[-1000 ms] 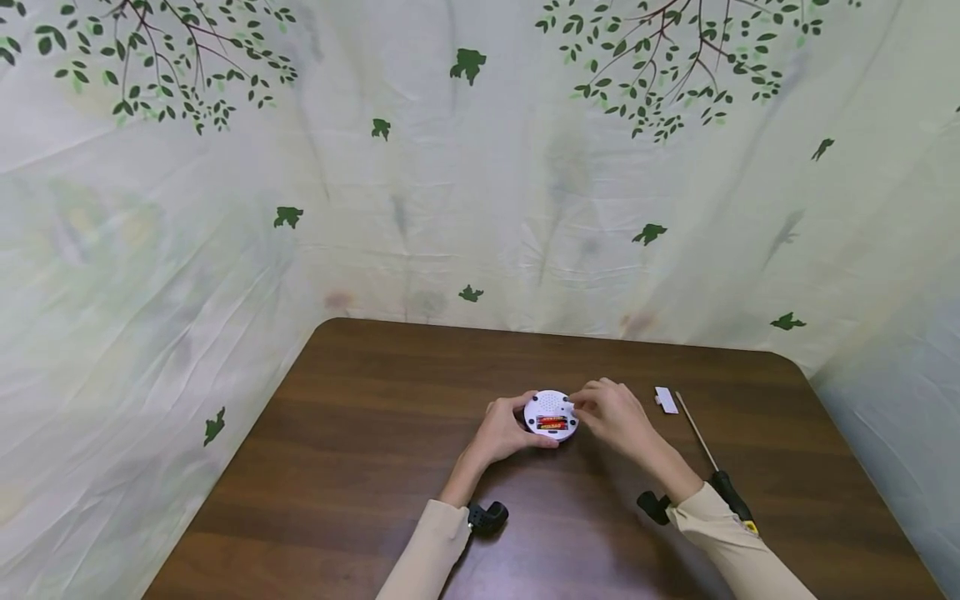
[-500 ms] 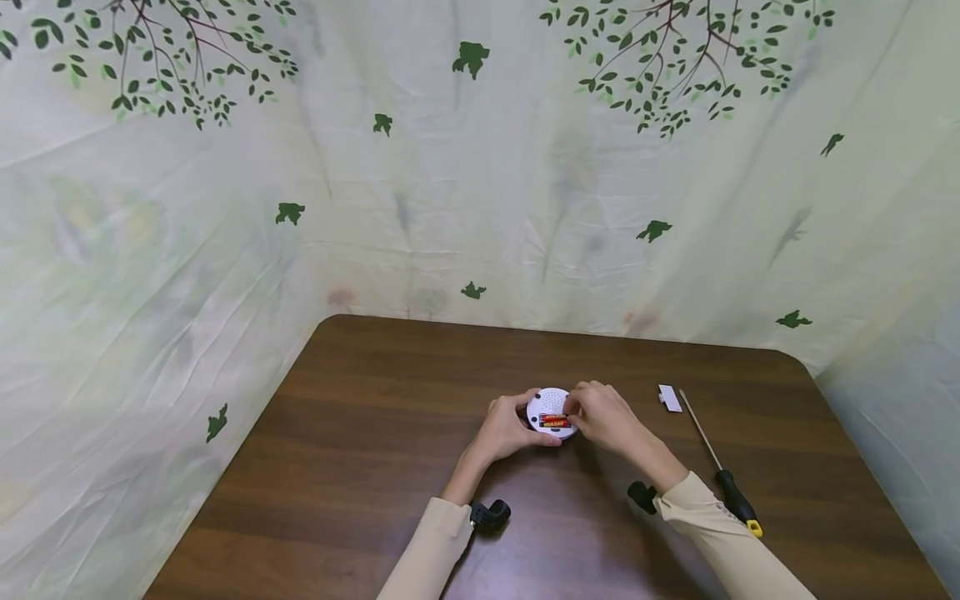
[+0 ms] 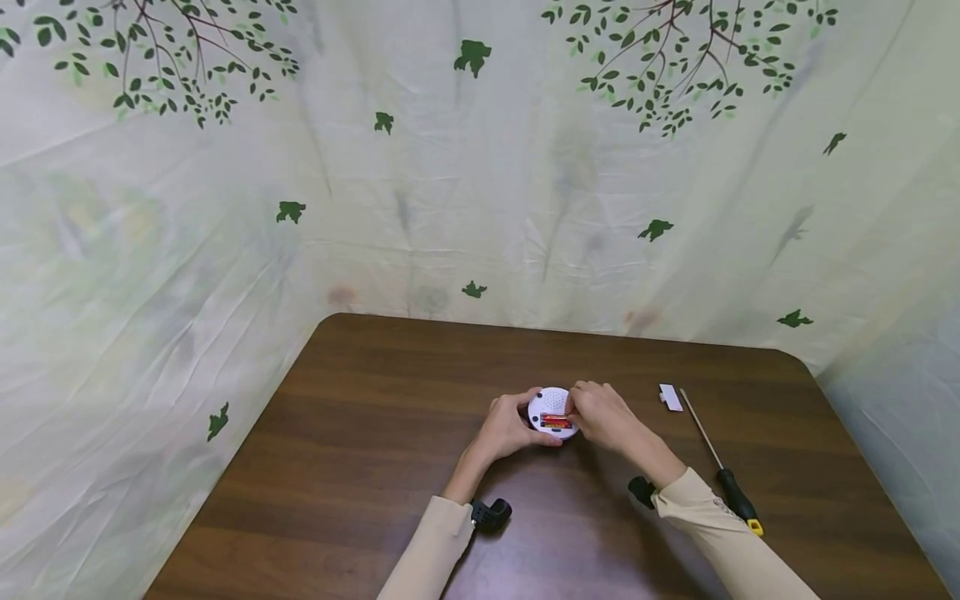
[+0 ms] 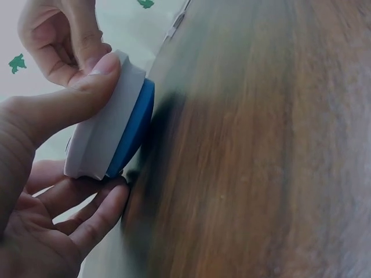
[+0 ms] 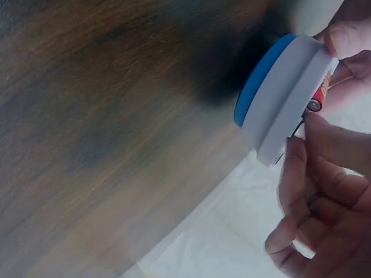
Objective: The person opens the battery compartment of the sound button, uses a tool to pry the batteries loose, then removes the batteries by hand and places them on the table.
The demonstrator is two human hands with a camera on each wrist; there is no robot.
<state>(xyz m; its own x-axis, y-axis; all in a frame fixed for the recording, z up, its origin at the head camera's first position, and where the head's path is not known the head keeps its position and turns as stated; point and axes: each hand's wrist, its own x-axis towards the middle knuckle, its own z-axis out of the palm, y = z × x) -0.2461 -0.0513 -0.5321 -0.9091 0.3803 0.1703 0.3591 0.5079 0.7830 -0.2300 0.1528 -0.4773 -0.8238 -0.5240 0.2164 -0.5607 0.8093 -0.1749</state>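
My left hand (image 3: pixel 504 429) grips a round white-and-blue battery-powered device (image 3: pixel 543 402) by its rim, thumb on one side and fingers on the other. Its white back with small holes faces up, and red batteries (image 3: pixel 555 422) show in the open compartment. In the left wrist view the blue side (image 4: pixel 133 130) faces the table. My right hand (image 3: pixel 606 417) has its thumb and forefinger at the compartment, beside a red battery's end (image 5: pixel 314 105) that stands a little proud. Whether they pinch anything is unclear, as the fingertips partly hide the spot.
Right of the hands, on the brown table (image 3: pixel 375 417), lie a small white battery cover (image 3: pixel 671 397) and a screwdriver (image 3: pixel 738 497) with a black and yellow handle. A pale cloth backdrop (image 3: pixel 525 208) with leaf prints hangs behind the table.
My right hand has shifted left, from the device's right edge onto the battery compartment, covering the batteries' right ends. The left hand still holds the device in about the same place.
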